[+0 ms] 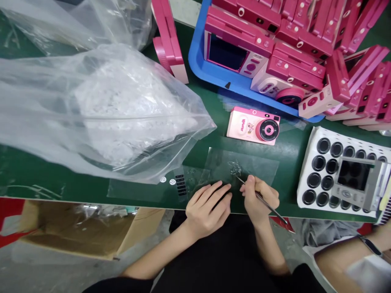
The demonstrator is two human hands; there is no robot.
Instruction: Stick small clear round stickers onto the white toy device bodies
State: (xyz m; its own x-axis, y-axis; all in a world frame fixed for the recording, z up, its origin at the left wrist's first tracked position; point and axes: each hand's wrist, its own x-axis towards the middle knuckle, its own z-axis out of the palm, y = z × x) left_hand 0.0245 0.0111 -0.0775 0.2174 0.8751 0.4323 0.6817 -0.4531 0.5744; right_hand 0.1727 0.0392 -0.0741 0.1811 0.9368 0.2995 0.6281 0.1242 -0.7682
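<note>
At the near edge of the green table (pixel 289 162), right hand (pixel 259 199) pinches a slender metal tool (pixel 271 208); its tip is at a cluster of tiny clear pieces (pixel 235 167) on a clear film (pixel 262 162). Left hand (pixel 207 209): fingers loosely extended, nothing visibly grasped, beside the film's near edge; whether they press it, cannot tell.

Risk, my reading: pieces look light and see-through. A slipped tip or nudged film could scatter them, hard to spot afterwards.

Count: one tool; two round white labels (pixel 172 182) to the left; one bulging bag (pixel 137 114) beyond them; one pink camera (pixel 238 126) lying flat beyond the film; one silver camera (pixel 351 193) on the right. Cameras in the far blue tray (pixel 195 57) overlap, clear pieces too small: neither countable.
</note>
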